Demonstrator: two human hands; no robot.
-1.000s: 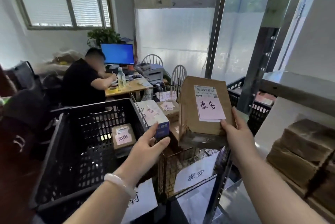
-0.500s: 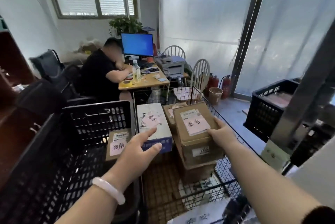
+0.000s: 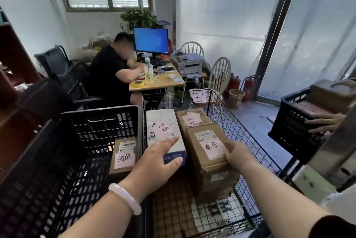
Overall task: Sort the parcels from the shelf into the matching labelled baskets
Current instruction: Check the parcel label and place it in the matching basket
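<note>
A brown cardboard parcel point(image 3: 204, 147) with a pink handwritten label lies on top of other boxes inside the wire basket point(image 3: 248, 141). My right hand point(image 3: 238, 154) holds its near right corner, fingers curled over the edge. My left hand point(image 3: 159, 158), fingers straight, hovers over the near end of a white and blue parcel point(image 3: 163, 132) in the same basket. Behind them lies another brown parcel point(image 3: 192, 119) with pink labels. The black crate point(image 3: 67, 151) on the left holds a small brown parcel point(image 3: 124, 155) with a pink label.
Another person's hands point(image 3: 325, 122) hold a second black crate point(image 3: 294, 124) with a brown box at the right edge. A seated person works at a desk point(image 3: 163, 81) with a monitor behind the baskets. White chairs, fire extinguishers and a metal shelf post point(image 3: 331, 151) stand to the right.
My right hand has brought the brown parcel down from upright in front of me and laid it flat on the boxes in the wire basket. My left hand stayed near the white parcel.
</note>
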